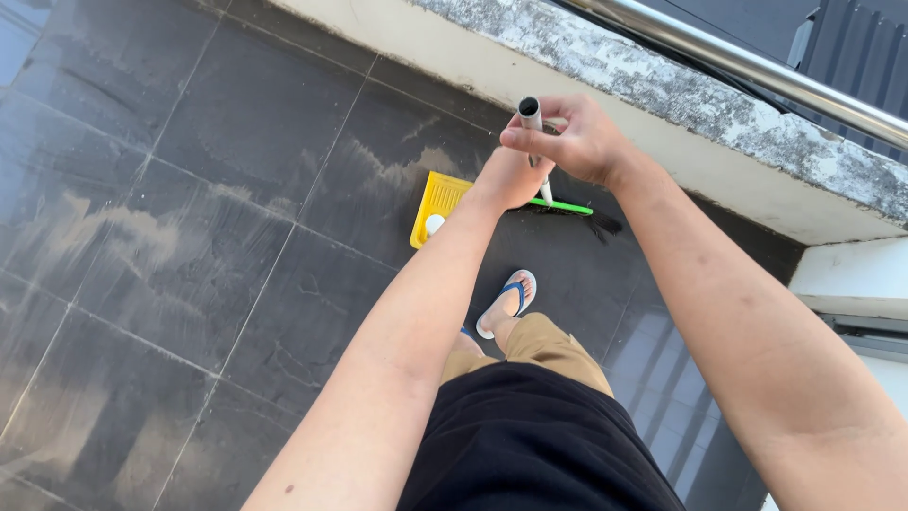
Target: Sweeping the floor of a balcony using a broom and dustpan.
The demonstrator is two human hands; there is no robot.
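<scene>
Hands: our two, left hand (pixel 511 178) and right hand (pixel 577 142), both gripping one broom handle (pixel 532 128), upper centre.
Dustpan: one yellow dustpan (pixel 437 206) beside it.

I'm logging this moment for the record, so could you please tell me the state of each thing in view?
Broom handle: upright, gripped by both hands.
Right hand: closed round the handle's top.
Left hand: closed on the handle lower down.
Broom head: green, down on the floor.
Yellow dustpan: flat on the floor beside the broom head.
Dark floor tiles: streaked with pale dust.
</scene>
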